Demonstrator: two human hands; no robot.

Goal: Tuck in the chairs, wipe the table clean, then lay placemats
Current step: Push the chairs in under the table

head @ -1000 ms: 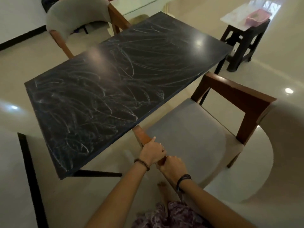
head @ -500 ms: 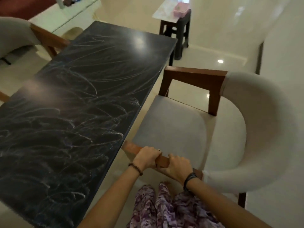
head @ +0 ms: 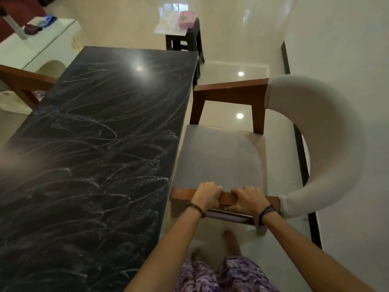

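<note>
My left hand point(head: 207, 196) and right hand point(head: 247, 199) both clench the armchair's near wooden armrest point(head: 226, 198), ready to shove it sideways under the chalk-smeared table point(head: 94, 144).

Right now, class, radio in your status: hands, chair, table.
Left hand and right hand both grip the chair armrest. Seat beside the table, not tucked. Tabletop smeared white, unwiped. No obstruction seen.

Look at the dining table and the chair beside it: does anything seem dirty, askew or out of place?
Yes. The black table is covered in whitish swirled smears, so it is unwiped. The chair stands beside the table edge, its seat fully exposed, not tucked under. The left hand and right hand both grip its wooden armrest.
</note>
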